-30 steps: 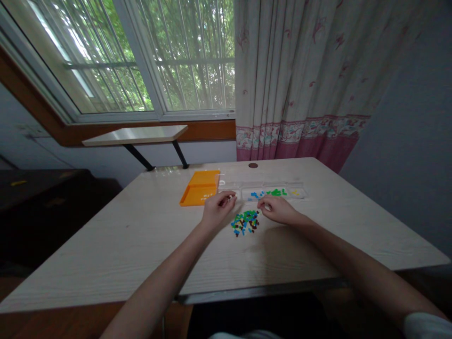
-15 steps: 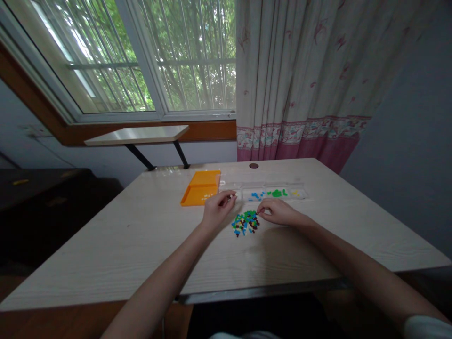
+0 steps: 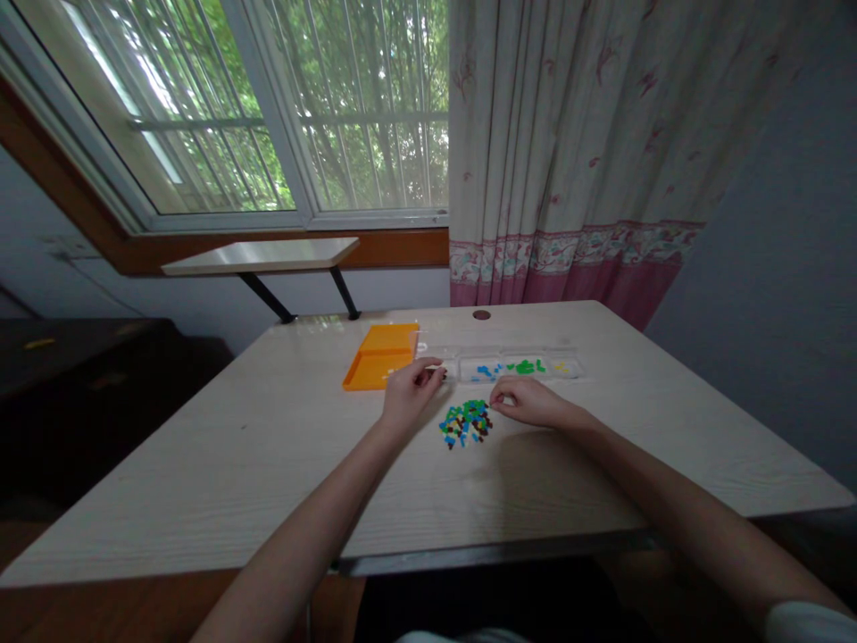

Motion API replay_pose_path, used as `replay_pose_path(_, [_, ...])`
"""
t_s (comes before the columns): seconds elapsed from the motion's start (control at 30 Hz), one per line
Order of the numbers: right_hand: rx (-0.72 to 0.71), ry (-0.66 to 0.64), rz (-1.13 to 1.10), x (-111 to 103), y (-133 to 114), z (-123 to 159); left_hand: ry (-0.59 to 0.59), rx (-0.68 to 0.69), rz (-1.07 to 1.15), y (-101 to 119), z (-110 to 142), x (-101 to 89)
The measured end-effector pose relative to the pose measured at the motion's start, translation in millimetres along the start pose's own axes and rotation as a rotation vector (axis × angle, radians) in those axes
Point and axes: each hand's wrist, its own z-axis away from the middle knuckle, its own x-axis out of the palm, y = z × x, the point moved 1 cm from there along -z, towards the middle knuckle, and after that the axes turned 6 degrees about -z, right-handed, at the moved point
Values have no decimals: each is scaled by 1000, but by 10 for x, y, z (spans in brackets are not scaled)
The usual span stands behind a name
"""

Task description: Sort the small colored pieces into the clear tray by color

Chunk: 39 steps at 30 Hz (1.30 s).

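A small pile of tiny building bricks (image 3: 467, 421) in blue, green, brown and yellow lies on the table. My left hand (image 3: 408, 393) is over the left end of a clear divided tray (image 3: 492, 352), its fingers curled in a pinch; dark bits show by the fingertips, too small to name. Beside the pile's right edge, my right hand (image 3: 526, 402) has thumb and forefinger pressed together, and whatever is between them is hidden. In the tray, blue bricks (image 3: 486, 371), green bricks (image 3: 528, 367) and yellow bricks (image 3: 561, 367) lie in separate compartments.
An orange two-part tray (image 3: 385, 338) stands behind my left hand, with a few pale bits near its front. A raised shelf (image 3: 264, 255) on black legs is at the table's back left. The pale wooden table (image 3: 220, 473) ends at a front edge near me.
My left hand has shifted slightly, and the white piece at its fingertips no longer shows. My right hand has moved a tiny bit right. The pile looks the same.
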Motion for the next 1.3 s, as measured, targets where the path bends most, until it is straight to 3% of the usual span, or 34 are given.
replay_pose_path(0.17, [-16,-18,-24,-8,-5,1,-92,-122,-162,-146,-56,34])
replay_pose_path(0.4, [-9,13,-17,-8,-22,3,-133,-185,-263,-209,-101,1])
replay_pose_path(0.53, [-26,159,-83,11,-74,-2,-213,-95,-89,-149,-52,66])
replay_pose_path(0.7, [-113,361,-147,59,-188,-10,-460,-43,256,57,70,206])
replay_pose_path(0.93, [-195,370,-130,161,-230,-29,-580,-68,399,195,138,226])
replay_pose_path(1.03, [-190,359,-108,145,-234,-22,-528,-63,311,167,105,198])
replay_pose_path(1.2, [-103,202,3,87,-180,0,-225,-151,-82,-101,-66,31])
replay_pose_path(1.3, [-62,143,61,72,-119,10,-206,-208,-297,-304,-179,-57])
